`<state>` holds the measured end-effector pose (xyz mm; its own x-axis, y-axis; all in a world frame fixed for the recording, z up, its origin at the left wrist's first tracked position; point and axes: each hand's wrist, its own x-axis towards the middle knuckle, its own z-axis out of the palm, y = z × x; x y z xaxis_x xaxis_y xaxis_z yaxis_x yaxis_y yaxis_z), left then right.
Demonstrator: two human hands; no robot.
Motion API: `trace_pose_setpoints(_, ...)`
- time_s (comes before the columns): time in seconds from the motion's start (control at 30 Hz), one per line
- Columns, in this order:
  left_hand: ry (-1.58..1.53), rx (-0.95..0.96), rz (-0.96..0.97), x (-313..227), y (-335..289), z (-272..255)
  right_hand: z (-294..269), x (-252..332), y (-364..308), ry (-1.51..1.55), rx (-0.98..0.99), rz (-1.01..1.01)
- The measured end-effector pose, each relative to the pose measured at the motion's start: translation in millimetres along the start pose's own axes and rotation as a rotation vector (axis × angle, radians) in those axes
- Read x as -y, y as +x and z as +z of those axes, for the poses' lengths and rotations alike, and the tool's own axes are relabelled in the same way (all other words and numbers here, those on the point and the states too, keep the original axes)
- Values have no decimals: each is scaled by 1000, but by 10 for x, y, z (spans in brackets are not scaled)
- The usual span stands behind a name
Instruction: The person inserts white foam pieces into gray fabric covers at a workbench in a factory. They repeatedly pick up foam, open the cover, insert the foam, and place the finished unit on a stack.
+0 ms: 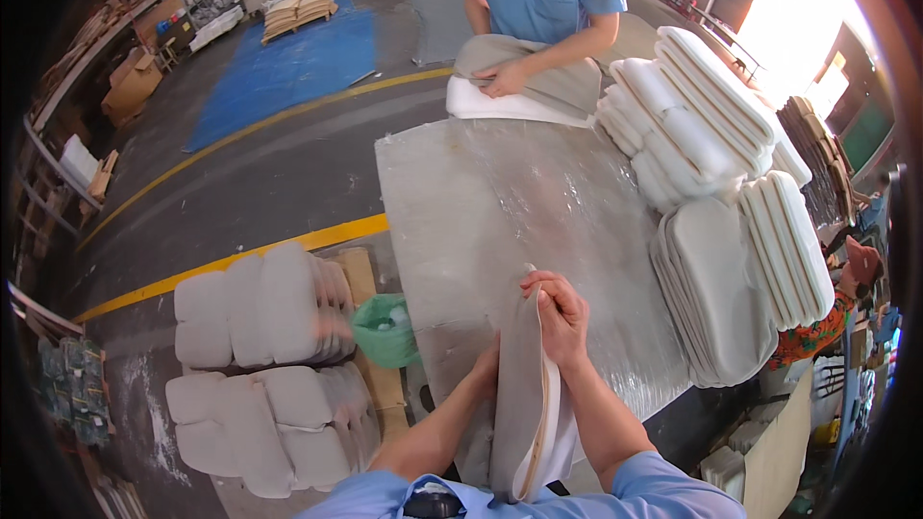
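A flat cushion (520, 394), grey on one face and white on the other with a tan line along its edge, stands on its side close to my body. My right hand (562, 315) pinches the far end of it, fingers curled over the top corner. On the grey face's side, my left hand (488, 365) is against the cushion; its fingers are hidden behind the fabric. Beneath lies a table covered in clear plastic film (461, 202). Across it, a co-worker's hand (502, 79) rests on another grey and white cushion (567, 86).
Stacked white cushions (692, 125) and grey ones (716, 288) line the table's right side. Left of the table are a green bag-lined bin (385, 329) and piles of grey cushions (260, 308) on the floor. A blue sheet (288, 67) lies farther off.
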<state>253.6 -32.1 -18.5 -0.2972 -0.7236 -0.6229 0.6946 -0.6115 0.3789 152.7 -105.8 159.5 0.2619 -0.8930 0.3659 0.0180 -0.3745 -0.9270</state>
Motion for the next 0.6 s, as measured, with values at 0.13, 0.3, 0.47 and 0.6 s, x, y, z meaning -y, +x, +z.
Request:
trace_pose_setpoints(0.13,-3,71,-55,-49,-98,-128,57,117,44,2,6,-64)
trace_pose_setpoints(0.3,122,50,167,-283,-40,206,-20,119,47,-108,54,-85)
trace_pose_setpoints(0.47,5,118,203,-600,58,341,-31,91,107,-75,62,-96)
trace_pose_setpoints(0.6,5,95,242,-641,263,100,21,82,154,-17,67,-100)
